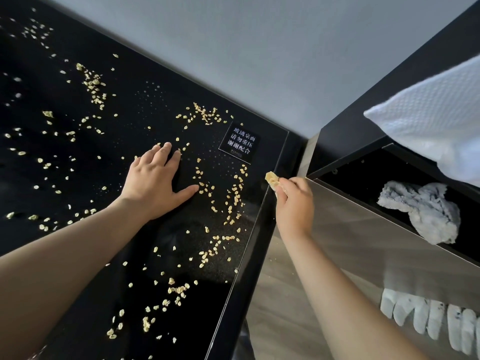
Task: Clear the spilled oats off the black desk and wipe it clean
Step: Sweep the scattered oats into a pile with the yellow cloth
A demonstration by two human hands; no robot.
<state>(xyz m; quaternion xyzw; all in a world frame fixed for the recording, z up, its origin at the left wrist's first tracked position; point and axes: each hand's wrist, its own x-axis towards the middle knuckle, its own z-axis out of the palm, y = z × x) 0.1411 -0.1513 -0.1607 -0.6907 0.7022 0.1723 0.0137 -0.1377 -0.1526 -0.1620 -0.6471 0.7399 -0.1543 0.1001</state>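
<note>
A grey wall (pixel 233 35) backs a black desk (pixel 145 105) with a glossy glass top, which runs from the far left to the near right. Loose oats (pixel 233 198) are scattered over nearly all of it, thin on the far left and thicker toward the right edge. A small printed sign (pixel 240 144) lies flat by the far right corner.

The left hand (pixel 155 183) rests palm down on the desk, fingers straight and close together and thumb stretched out to the right, its tip touching the first flakes. The right hand (pixel 293 201) hangs just beyond the right rim of the desk, off the surface, with its fingers curled and pinching a clump of oats (pixel 272 179) that sticks out above the knuckles.

The densest band of oats lies to the right of the left thumb, between that hand and the desk's right edge. Its long axis runs near to far, roughly parallel to the rim. The left hand is the one on the surface and closer to the band, so a push to the right would likely carry the flakes over the rim toward the waiting right hand. Most of the spill has not been cleared.

Further right, well apart from the desk, a crumpled grey cloth (pixel 420 209) lies on a dark shelf (pixel 363 178) under a white pillow (pixel 441 113), and neither hand touches it. The wiping seems not to have begun.
</note>
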